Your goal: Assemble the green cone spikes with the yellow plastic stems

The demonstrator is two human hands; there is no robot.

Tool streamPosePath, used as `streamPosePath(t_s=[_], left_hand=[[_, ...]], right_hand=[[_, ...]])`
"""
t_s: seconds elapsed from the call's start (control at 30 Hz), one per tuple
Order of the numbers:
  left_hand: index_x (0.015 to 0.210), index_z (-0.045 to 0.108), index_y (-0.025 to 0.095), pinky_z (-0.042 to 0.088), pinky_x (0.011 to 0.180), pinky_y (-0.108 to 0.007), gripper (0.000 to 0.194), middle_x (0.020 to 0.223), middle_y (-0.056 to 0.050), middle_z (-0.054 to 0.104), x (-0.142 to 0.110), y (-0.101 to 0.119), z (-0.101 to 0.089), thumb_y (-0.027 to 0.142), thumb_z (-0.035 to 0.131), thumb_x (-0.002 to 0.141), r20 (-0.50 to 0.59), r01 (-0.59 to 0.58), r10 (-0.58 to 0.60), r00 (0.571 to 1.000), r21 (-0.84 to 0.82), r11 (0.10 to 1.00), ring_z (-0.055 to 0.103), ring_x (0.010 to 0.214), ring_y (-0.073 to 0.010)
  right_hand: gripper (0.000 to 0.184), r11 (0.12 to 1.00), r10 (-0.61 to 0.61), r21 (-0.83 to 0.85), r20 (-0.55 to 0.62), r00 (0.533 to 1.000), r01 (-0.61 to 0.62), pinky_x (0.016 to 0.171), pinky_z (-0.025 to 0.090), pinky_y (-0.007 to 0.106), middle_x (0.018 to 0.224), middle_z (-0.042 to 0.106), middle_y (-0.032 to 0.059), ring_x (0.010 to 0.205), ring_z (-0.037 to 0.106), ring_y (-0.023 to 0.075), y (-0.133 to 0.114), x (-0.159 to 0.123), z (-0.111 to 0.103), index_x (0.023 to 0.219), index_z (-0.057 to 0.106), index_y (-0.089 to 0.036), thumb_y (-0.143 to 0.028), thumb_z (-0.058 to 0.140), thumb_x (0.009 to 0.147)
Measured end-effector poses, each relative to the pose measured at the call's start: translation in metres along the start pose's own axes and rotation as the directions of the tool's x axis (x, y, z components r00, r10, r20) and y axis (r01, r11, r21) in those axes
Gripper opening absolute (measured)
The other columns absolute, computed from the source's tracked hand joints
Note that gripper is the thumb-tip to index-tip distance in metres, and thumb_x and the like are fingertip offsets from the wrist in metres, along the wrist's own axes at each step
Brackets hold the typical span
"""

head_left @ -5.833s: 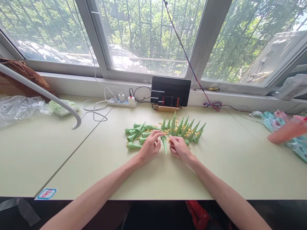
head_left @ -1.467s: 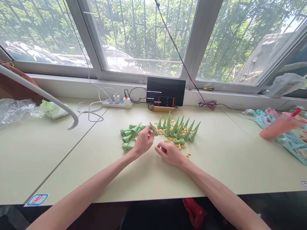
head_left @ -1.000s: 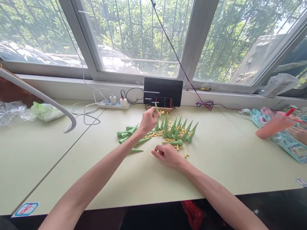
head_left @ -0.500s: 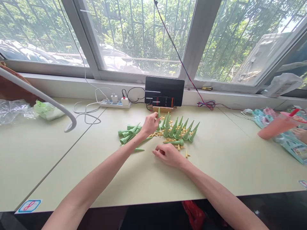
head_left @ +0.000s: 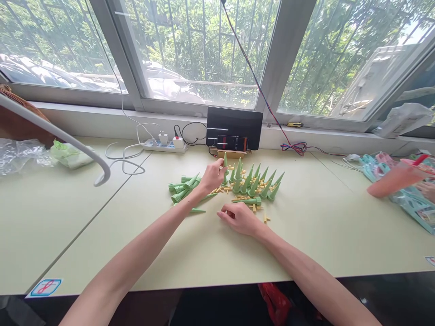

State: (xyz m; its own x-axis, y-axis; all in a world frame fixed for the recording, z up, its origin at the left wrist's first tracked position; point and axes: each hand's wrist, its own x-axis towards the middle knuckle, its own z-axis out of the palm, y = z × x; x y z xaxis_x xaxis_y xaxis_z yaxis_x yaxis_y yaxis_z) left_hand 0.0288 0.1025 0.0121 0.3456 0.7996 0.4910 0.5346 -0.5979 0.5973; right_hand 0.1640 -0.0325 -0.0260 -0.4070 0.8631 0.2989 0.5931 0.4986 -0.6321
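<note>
My left hand (head_left: 213,176) is closed on an upright green cone-shaped spike (head_left: 225,159), gripping it with thumb and fingers at the back left of the standing group. The spike's lower part is partly hidden by the fingers. Several more green spikes (head_left: 252,190) stand point up to the right. A heap of green spikes (head_left: 181,190) lies on its side left of my left wrist. My right hand (head_left: 239,218) rests on the table with curled fingers, nothing visible in them. Just beyond it lies one green spike (head_left: 246,201), among small yellow T-shaped pieces (head_left: 265,218).
A black tablet (head_left: 234,118) leans at the back with a phone (head_left: 233,143) before it. At the back left are a power strip (head_left: 165,146) and white cables. To the right, a cup of pink drink (head_left: 385,181) stands near bagged items and another person's hand (head_left: 427,189).
The view has shifted slightly. My left hand keeps its grip on the upright spike, and my right hand stays resting in the same spot.
</note>
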Motion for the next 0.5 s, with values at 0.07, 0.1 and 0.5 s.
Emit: streamPosePath(t_s=[0.07,0.1,0.5], left_hand=[[0.091,0.056,0.02,0.045,0.066,-0.029,0.011,0.083,-0.004,0.067,0.0,0.002,-0.002,0.024,0.046,0.091,0.016,-0.004,0.004,1.0,-0.001,1.0,0.063,0.067,-0.0176],[0.092,0.057,0.02,0.045,0.065,-0.029,0.012,0.085,-0.004,0.067,0.0,0.003,-0.003,0.024,0.046,0.091,0.025,-0.006,0.006,1.0,-0.002,1.0,0.063,0.067,-0.0175],[0.109,0.062,0.02,0.052,0.073,-0.03,0.026,0.108,-0.006,0.071,-0.005,0.003,-0.03,0.034,0.05,0.091,0.114,-0.001,0.0,0.994,0.009,1.0,0.067,0.075,-0.0175]], right_hand=[[0.028,1.0,0.002,0.002,0.002,1.0,-0.002,0.055,0.03,0.023,0.057,0.052,-0.0028,0.054,0.042,0.0103,0.0,0.0,0.0,0.069,0.058,-0.017,-0.029,0.056,0.095],[0.028,1.0,0.003,0.002,0.002,1.0,-0.003,0.055,0.03,0.023,0.057,0.052,-0.0028,0.054,0.042,0.0103,0.0,0.0,0.0,0.069,0.058,-0.017,-0.029,0.056,0.095],[0.03,1.0,0.005,0.009,0.009,1.0,-0.005,0.055,0.03,0.023,0.057,0.052,-0.0021,0.054,0.041,0.0105,0.0,0.001,-0.001,0.069,0.059,-0.018,-0.03,0.054,0.096]])
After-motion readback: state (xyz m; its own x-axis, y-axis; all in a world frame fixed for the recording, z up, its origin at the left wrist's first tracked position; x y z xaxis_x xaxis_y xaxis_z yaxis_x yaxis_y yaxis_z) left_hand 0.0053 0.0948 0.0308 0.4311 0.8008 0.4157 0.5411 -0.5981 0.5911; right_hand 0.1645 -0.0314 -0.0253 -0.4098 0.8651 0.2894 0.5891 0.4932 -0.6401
